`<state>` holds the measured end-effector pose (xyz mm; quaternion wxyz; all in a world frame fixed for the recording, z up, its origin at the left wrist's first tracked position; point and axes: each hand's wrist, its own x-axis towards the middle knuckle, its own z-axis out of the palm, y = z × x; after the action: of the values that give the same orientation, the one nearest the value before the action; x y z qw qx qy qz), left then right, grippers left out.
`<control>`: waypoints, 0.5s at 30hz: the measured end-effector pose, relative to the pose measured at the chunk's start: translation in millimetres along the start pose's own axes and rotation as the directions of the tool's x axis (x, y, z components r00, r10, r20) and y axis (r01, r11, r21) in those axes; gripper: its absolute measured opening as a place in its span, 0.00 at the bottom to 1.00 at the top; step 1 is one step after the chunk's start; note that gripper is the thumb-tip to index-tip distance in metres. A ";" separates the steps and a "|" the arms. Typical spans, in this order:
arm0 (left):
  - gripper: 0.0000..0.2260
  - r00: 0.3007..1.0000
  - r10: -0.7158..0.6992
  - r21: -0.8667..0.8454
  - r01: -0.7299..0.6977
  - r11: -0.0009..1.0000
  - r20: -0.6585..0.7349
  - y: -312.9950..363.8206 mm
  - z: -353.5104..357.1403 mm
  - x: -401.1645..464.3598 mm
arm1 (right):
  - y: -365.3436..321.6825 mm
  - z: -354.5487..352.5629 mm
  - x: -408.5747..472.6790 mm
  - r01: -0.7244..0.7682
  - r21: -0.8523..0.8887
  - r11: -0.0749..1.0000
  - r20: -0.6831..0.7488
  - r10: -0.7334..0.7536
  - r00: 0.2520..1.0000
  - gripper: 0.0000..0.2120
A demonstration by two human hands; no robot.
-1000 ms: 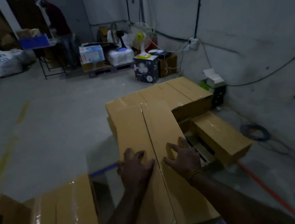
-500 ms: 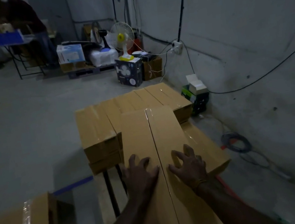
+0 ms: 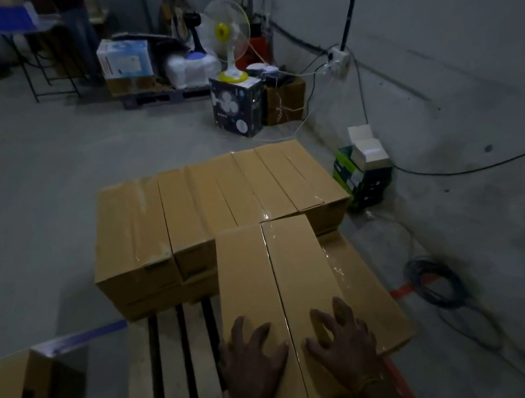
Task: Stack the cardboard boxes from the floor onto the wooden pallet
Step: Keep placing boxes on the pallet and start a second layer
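While pressed flat under left hand (image 3: 252,353) and right hand (image 3: 341,335), fingers spread, gripping nothing: cardboard box (image 3: 276,287). Long axis away from body, toward stacked boxes (image 3: 212,200). Wooden pallet (image 3: 175,369) slats bare, left.

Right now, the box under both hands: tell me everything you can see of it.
The box is long, plain brown cardboard, its top flaps meeting at a taped centre seam that shines. It lies flat, lengthwise away from the person, on a lower box on the pallet. The left hand and right hand press its near end, fingers spread.
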<state>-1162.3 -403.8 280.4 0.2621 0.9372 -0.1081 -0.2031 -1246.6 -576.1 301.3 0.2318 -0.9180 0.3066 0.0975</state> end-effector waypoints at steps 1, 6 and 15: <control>0.28 1.000 -0.022 0.003 0.022 1.000 0.003 5.2 15.2 12.4 | 13.8 5.0 18.0 0.007 -0.002 1.000 0.011 -0.007 1.000 0.32; 0.29 0.987 -0.156 0.040 0.158 0.987 -0.044 19.3 111.0 80.3 | 86.7 46.1 118.5 0.087 0.022 0.996 0.097 -0.089 0.991 0.36; 0.30 0.963 -0.206 0.083 0.223 0.971 -0.172 -16.9 297.9 195.6 | 198.4 183.4 262.1 0.085 0.023 0.996 0.116 -0.087 0.989 0.37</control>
<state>-1116.0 -583.4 -24.4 0.1985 0.9689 0.0057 -0.1478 -1166.1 -762.6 -15.7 0.2618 -0.9209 0.2534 0.1382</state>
